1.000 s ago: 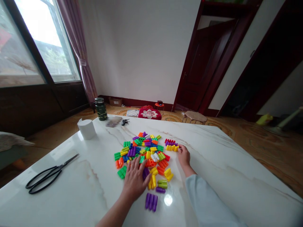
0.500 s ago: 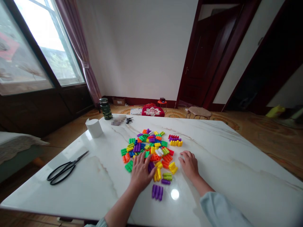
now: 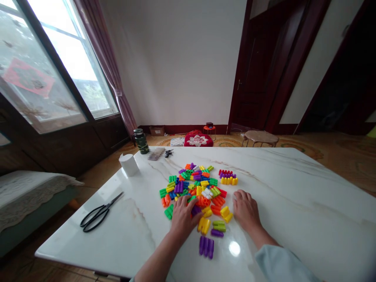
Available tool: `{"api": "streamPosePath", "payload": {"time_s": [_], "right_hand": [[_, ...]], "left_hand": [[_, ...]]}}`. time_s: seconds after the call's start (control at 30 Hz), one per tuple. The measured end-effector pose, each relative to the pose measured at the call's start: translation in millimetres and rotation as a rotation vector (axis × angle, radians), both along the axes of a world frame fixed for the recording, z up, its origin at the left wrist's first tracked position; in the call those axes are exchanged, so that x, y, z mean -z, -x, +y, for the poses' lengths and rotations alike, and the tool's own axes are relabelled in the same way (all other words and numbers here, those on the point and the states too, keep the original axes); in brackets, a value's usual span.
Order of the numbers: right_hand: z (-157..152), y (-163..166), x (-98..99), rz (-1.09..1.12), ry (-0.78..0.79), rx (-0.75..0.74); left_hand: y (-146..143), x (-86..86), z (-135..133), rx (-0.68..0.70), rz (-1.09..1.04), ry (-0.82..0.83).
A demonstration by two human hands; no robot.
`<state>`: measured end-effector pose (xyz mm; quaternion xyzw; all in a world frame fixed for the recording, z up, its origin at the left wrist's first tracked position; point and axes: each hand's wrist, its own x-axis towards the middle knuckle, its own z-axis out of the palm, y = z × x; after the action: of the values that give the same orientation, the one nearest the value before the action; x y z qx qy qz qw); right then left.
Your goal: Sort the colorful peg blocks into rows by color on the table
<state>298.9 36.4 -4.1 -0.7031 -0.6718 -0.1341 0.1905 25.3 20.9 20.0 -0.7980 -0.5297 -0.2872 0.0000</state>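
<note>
A loose heap of colourful plastic building blocks (image 3: 205, 201), shaped like joined tubes, lies on the white marble-patterned table (image 3: 141, 243). My left hand (image 3: 183, 217) is over the heap's near left side, fingers apart and bent down among the blocks, thumb beside a purple one. Its fingertips are partly hidden. To the right of the heap my right hand (image 3: 246, 209) rests on the table, fingers loosely stretched and holding nothing. Beyond it stand short rows of red, purple and yellow blocks (image 3: 229, 181). A purple block (image 3: 206, 247) lies nearest to me.
Black-handled scissors (image 3: 101, 213) lie on the left. Farther back are a white paper roll (image 3: 128, 165), a camouflage-patterned flask (image 3: 141, 141), a blurred-out item (image 3: 156, 153) and a small black object (image 3: 169, 153). A round stool (image 3: 261, 137) stands past the table's far edge.
The view has turned a little left, so everything appears shifted right. My left hand's fingers have bent further down into the heap. My right hand stays resting beside it.
</note>
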Motion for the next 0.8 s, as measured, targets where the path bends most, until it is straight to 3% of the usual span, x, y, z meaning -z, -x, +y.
{"api": "streamPosePath", "payload": {"time_s": [0.17,0.27,0.4,0.53,0.67,0.8], "right_hand": [[-3,2,-3.7,-0.012,-0.004,-0.021],[-5,3,-6.3,-0.019,-0.004,-0.023],[-5,4,-9.0,-0.023,0.004,-0.013],[-5,4,-10.5,-0.014,0.009,-0.010],[-5,4,-10.0,-0.005,0.013,-0.009],[-5,4,-8.8,-0.005,0.009,-0.010]], "left_hand": [[8,-23.3,23,0.082,-0.160,0.146],[15,-39.6,47,0.088,-0.210,0.128],[22,-59.1,79,0.050,-0.238,0.215],[20,-70.6,102,0.119,-0.221,0.270],[13,-75.7,108,0.200,-0.172,0.296],[6,-81.1,91,0.294,-0.124,0.445]]}}
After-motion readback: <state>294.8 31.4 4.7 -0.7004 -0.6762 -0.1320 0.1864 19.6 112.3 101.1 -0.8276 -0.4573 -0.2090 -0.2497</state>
